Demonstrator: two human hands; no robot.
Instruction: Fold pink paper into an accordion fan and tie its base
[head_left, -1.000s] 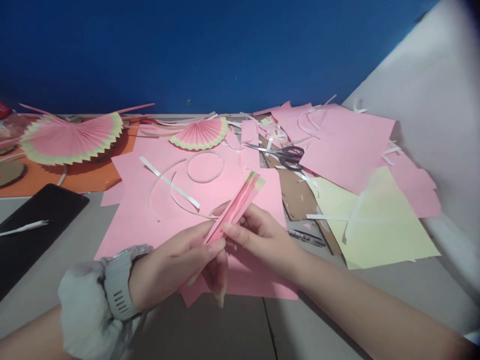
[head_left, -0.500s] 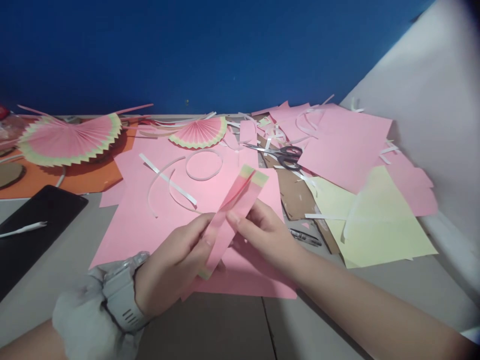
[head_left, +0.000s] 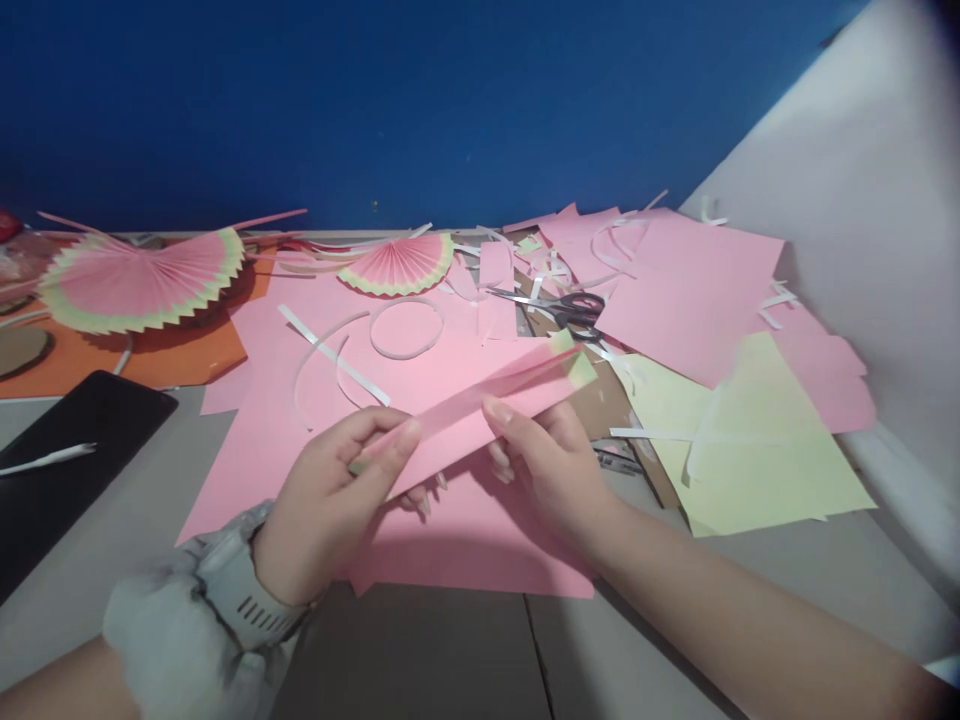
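Observation:
Between my two hands is a folded pink paper strip (head_left: 457, 420) with pale green ends, its layers slightly parted at the far right end. My left hand (head_left: 345, 480) pinches its lower left end, thumb on top and fingers beneath. Farther along, my right hand (head_left: 551, 455) grips the strip near its right part, the thumb pressing on the upper face. Beneath it lies a large pink sheet (head_left: 262, 470). On that sheet rest a thin paper ring (head_left: 406, 328) and a white strip (head_left: 360, 378).
Pleated pink fans with green-yellow edges, one large (head_left: 142, 285) and one small (head_left: 397, 265), stand at the back. Black-handled scissors (head_left: 577, 308) lie among paper scraps. A pale yellow-green sheet (head_left: 787, 460) is at right; a black tablet-like slab (head_left: 82, 450) is at left.
The folded strip has turned from steep to flatter, its far end swinging right and the fold spreading wider. My left hand has shifted slightly up and left; my right hand has moved slightly right.

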